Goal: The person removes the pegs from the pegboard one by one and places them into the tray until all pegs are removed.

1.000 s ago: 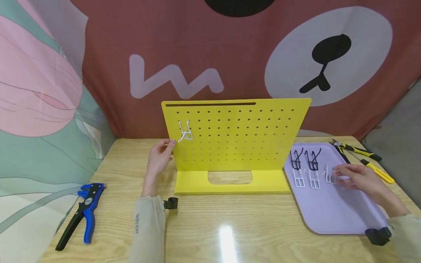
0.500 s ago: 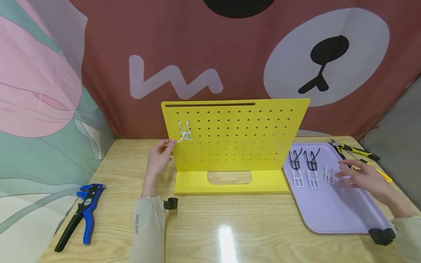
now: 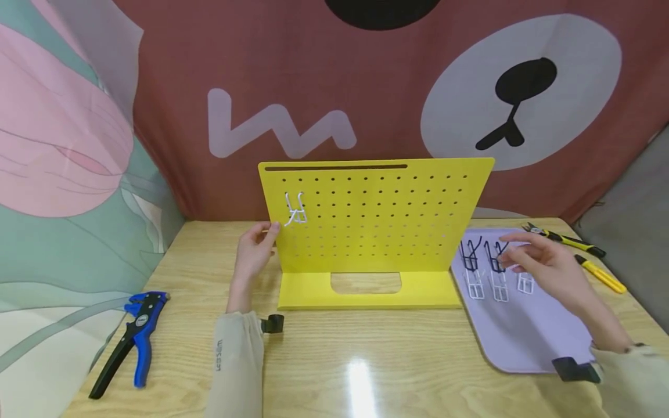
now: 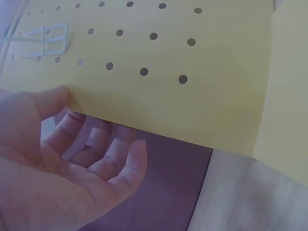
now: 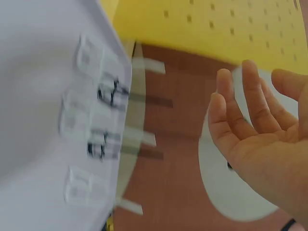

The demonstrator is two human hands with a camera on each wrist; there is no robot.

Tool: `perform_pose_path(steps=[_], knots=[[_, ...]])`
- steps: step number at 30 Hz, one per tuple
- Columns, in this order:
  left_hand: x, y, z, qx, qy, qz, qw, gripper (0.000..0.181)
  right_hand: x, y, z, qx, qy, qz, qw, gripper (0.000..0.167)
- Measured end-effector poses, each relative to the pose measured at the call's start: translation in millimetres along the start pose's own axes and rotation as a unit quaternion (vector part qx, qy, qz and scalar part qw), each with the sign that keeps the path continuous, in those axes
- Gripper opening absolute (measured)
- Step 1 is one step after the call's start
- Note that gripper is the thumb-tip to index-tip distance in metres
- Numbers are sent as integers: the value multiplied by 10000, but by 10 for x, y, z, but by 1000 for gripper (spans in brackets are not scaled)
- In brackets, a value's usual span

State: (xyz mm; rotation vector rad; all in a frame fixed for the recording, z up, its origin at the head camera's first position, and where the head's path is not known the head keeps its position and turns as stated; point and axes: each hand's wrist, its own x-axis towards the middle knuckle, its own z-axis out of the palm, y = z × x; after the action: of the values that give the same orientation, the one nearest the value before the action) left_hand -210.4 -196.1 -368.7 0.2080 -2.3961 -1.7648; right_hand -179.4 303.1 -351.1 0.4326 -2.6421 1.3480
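A yellow pegboard (image 3: 366, 206) stands upright on its flat base, with one white wire hook (image 3: 298, 216) hanging in its upper left holes. My left hand (image 3: 254, 253) holds the board's left edge; in the left wrist view the thumb lies on the front and the fingers (image 4: 137, 156) curl behind. Over the lilac tray (image 3: 522, 348) hovers my right hand (image 3: 556, 276), fingers loosely bent and nothing between them, as the right wrist view confirms. Below it lie two black wire hooks (image 3: 470, 263) and white wire hooks (image 3: 500, 292), one partly hidden by the hand.
Blue-and-black wire strippers (image 3: 137, 339) lie at the table's left. Beyond the tray on the right are yellow-and-black pliers (image 3: 567, 238) and a yellow-handled tool (image 3: 601, 274). A printed cloth (image 3: 366, 87) hangs behind the pegboard.
My right hand first drew back right from the rightmost white hook, then moved left and up over the tray towards the black hooks. The left hand stays on the board's edge.
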Motion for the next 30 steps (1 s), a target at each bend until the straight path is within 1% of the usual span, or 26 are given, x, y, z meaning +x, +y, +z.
perform_pose_path(steps=[2,4,8,12,16,21,24,26,30], knots=[[-2,-12,4,-10,-14,-11,10000,46,9,-43,143,-134,-161,-88,9997,21],[1,-27,8,-28,-20,-22,10000,46,25,-77,278,-53,-335,-223,9992,21],[1,-24,11,-57,0,19,10000,45,68,-139,523,146,-713,-352,9967,21],[5,-17,11,-79,14,52,10000,43,135,-220,752,354,-1216,-449,9909,20],[16,-28,10,-73,43,64,9999,43,225,-338,982,517,-1536,-530,9853,19],[16,-40,1,-46,37,1,10000,43,345,-529,1276,811,-1753,-473,9800,22],[14,-36,1,-55,21,-38,10000,44,406,-676,1430,1034,-1855,-517,9758,22],[14,-33,3,-53,4,-41,10000,44,444,-787,1510,1104,-1891,-539,9742,21],[19,-26,8,-48,1,-28,10000,43,526,-1011,1628,1101,-1869,-636,9741,21]])
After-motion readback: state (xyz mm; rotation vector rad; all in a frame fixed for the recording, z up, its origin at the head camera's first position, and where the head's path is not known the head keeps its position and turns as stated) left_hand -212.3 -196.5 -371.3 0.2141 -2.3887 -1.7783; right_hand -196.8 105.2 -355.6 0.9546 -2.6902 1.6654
